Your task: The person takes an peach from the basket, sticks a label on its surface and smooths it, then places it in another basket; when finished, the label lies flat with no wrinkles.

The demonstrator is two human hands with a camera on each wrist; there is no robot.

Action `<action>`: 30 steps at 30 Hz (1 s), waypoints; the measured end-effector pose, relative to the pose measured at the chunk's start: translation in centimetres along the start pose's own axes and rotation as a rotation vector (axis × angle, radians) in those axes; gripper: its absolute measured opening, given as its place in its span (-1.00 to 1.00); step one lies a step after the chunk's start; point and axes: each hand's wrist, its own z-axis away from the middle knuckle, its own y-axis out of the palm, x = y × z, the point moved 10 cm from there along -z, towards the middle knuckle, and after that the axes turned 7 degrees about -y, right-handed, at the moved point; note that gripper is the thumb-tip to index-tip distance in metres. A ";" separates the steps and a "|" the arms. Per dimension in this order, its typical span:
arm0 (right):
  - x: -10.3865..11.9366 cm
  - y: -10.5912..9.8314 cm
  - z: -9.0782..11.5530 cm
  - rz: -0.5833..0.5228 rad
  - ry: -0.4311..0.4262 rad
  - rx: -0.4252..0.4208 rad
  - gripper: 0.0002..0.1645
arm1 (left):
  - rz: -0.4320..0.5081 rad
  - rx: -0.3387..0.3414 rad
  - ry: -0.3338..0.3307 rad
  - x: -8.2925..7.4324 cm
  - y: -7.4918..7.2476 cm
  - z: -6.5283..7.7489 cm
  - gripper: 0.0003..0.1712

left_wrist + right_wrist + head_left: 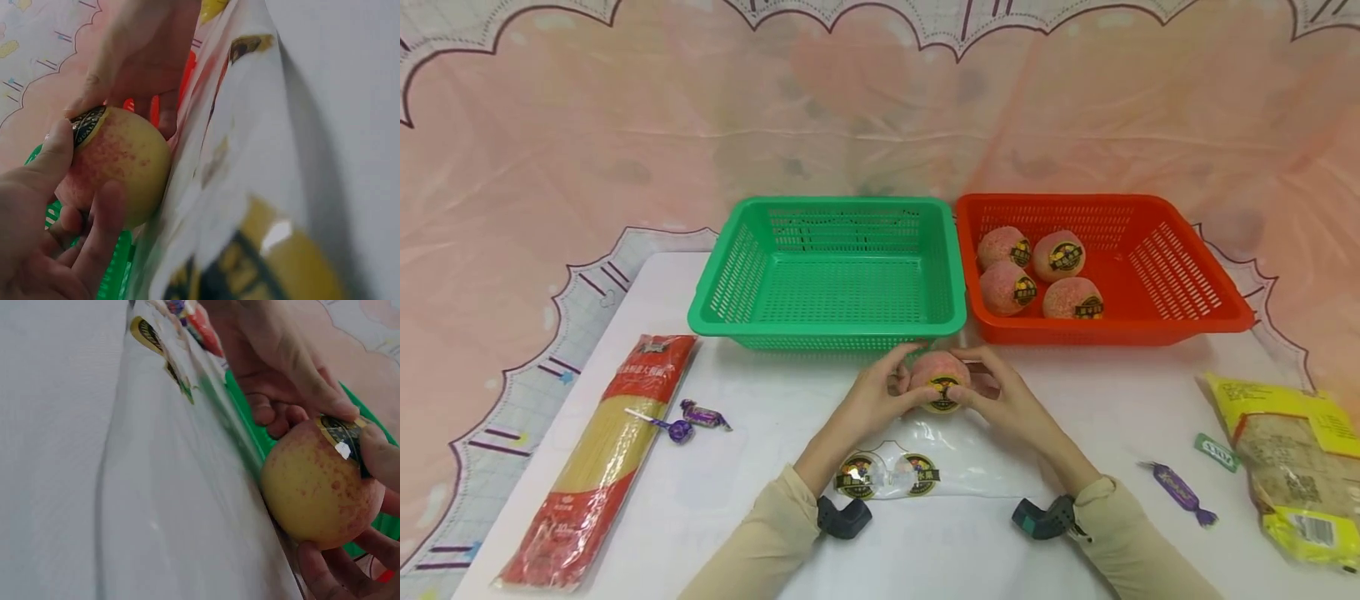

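Between my two hands is a pink-and-yellow peach [932, 367] with a round black-and-gold sticker [943, 395] on the side facing me. My left hand [874, 395] holds it from the left, my right hand [1009, 402] from the right. Both thumbs press on the sticker's edges, as the left wrist view also shows on the peach [134, 159]. Curled fingers support the fruit from behind and beneath in the right wrist view, around the peach [312, 487]. Under and in front of it lies a clear glossy sheet [977, 467] bearing two similar stickers.
Behind my hands stand a green basket [842, 333] and a red basket [1172, 325]; several stickered peaches [1006, 287] sit in the red one. Packaged noodles [613, 442], a lollipop [681, 431] and a wrapped candy [703, 415] lie left. Another candy [1180, 490] and a yellow bag [1292, 467] lie right.
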 end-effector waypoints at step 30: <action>2.2 0.2 0.3 0.464 0.022 -0.230 -0.41 | -0.267 -0.081 0.150 -3.1 0.7 1.0 -0.26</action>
